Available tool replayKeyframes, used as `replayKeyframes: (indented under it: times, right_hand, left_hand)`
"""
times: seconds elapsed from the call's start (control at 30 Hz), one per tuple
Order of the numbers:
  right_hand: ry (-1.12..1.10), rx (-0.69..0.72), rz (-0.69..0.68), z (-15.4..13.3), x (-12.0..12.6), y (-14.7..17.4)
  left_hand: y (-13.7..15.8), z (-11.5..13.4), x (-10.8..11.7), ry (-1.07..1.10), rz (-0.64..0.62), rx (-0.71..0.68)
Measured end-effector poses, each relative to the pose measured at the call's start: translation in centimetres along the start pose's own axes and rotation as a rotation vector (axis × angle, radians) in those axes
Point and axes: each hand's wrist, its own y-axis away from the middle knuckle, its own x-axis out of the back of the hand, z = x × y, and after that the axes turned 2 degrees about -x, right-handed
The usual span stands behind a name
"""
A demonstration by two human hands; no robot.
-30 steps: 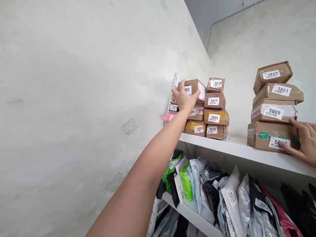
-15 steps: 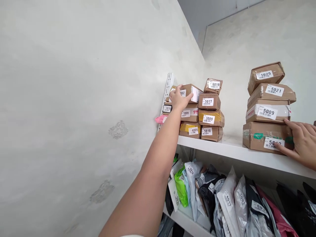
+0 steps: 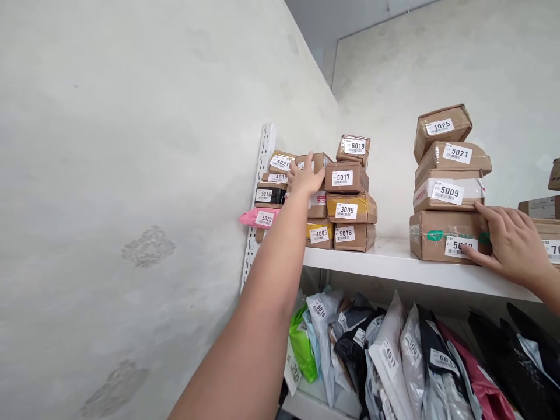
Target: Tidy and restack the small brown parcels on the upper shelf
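My left hand (image 3: 304,178) reaches up to the top shelf and rests on a small brown box (image 3: 315,163) on top of a stack, its label mostly hidden by the fingers. Beside it stand boxes marked 5017 (image 3: 345,177), 3009 (image 3: 351,208) and 6019 (image 3: 354,149). My right hand (image 3: 510,242) lies flat against the front right corner of a large brown box (image 3: 441,233) with green tape, covering part of its label. That box carries boxes 5009 (image 3: 448,190), 5021 (image 3: 452,157) and 1025 (image 3: 441,125).
The white shelf (image 3: 394,262) runs along a pale wall. Further left sit small parcels 4021 (image 3: 280,160), 5016 (image 3: 270,195) and a pink 5020 (image 3: 259,217) by a slotted upright (image 3: 262,169). Below, several mailer bags (image 3: 394,350) stand upright. More boxes (image 3: 542,207) are at far right.
The view has swung left, so the stacks appear shifted left and the far-left parcels show. My left hand stays on the top small box; my right hand stays on the large box.
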Motion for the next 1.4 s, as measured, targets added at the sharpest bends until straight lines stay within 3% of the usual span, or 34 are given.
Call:
replayKeyframes:
  times: [0.1, 0.23, 0.4, 0.57, 0.7, 0.8, 0.93, 1.03, 1.17, 1.4]
  right_hand:
    - [-0.014, -0.003, 0.011, -0.1, -0.1, 0.0]
    - [-0.015, -0.003, 0.026, -0.2, -0.1, 0.0]
    - [-0.021, -0.003, 0.026, -0.2, -0.2, 0.0]
    - [-0.015, -0.02, 0.006, -0.1, -0.3, 0.2]
    - [0.004, -0.018, 0.012, -0.2, -0.2, 0.0]
    - [0.01, -0.014, 0.02, -0.3, -0.1, -0.1]
    - [0.015, -0.019, 0.012, -0.4, -0.1, -0.1]
    - [0.007, -0.03, 0.01, -0.4, -0.1, -0.1]
    - [-0.024, -0.065, -0.013, -0.6, -0.1, 0.0]
    - [-0.162, -0.194, -0.165, -0.7, -0.4, 0.0]
  left_hand:
    - [-0.1, -0.1, 0.4, 0.055, -0.035, 0.036]
    - [0.2, -1.5, 0.9, 0.181, 0.057, 0.091]
    - [0.0, -4.1, 0.6, 0.038, 0.064, 0.133]
    - [-0.1, -4.1, -0.3, -0.035, 0.096, 0.117]
    - [0.4, -2.1, -0.3, 0.009, 0.229, 0.117]
    - [0.7, 0.9, -0.2, 0.113, 0.307, 0.037]
    - [1.1, 6.3, -0.8, 0.108, 0.227, -0.179]
    - [1.4, 9.2, -1.8, 0.003, 0.167, -0.182]
    - [1.3, 9.8, -2.5, 0.055, 0.141, -0.08]
    - [2.3, 9.6, -1.3, 0.14, 0.202, -0.007]
